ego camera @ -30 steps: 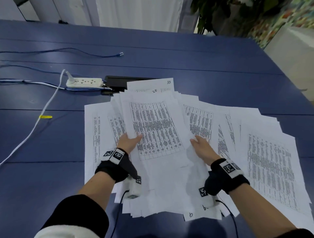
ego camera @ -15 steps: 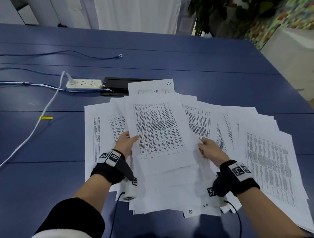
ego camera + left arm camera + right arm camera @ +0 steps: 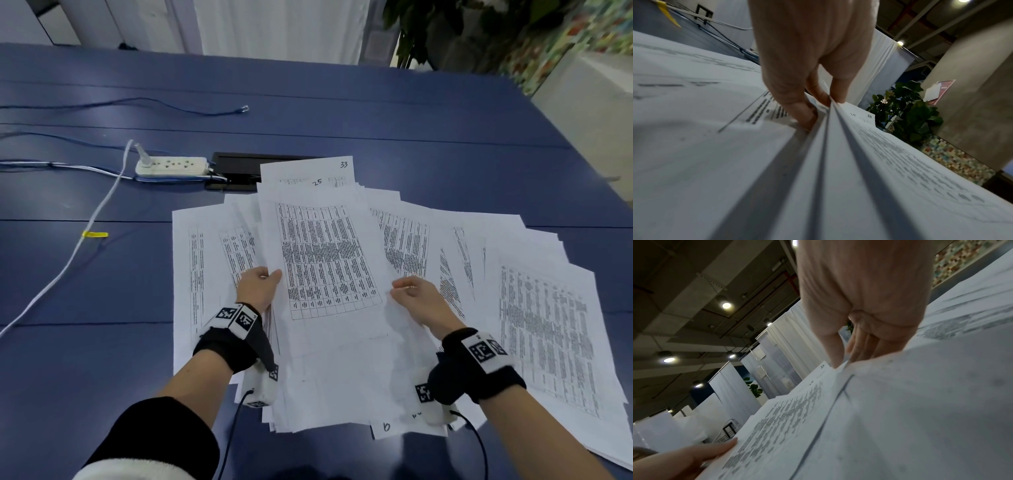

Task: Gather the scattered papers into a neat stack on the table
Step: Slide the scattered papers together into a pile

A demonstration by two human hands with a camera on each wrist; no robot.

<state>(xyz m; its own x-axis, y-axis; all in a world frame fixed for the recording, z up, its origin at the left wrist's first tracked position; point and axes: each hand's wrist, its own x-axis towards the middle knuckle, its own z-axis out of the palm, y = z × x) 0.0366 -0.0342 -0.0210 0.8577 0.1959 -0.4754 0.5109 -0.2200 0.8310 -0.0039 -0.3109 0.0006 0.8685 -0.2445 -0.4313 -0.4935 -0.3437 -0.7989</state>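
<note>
Several white printed sheets lie fanned over the blue table (image 3: 411, 137). A thick central bundle of papers (image 3: 325, 260) is held by both side edges. My left hand (image 3: 263, 277) pinches its left edge, thumb on top and fingers beneath; the left wrist view shows the left hand (image 3: 818, 100) clamping the layered paper edges (image 3: 830, 146). My right hand (image 3: 407, 287) grips the bundle's right edge, with its thumb (image 3: 835, 356) on top in the right wrist view. Loose sheets (image 3: 548, 325) spread to the right, and other sheets (image 3: 195, 274) lie to the left.
A white power strip (image 3: 171, 167) with white and blue cables (image 3: 85, 236) lies at the left. Behind the papers sits a black cable hatch (image 3: 239, 164). A yellow tag (image 3: 95, 234) marks the white cable. The table's right edge (image 3: 582, 150) runs diagonally; plants stand beyond.
Both hands have closed on the sides of the central bundle and drawn its sheets inward, squaring the top page; the fan on the right has narrowed slightly.
</note>
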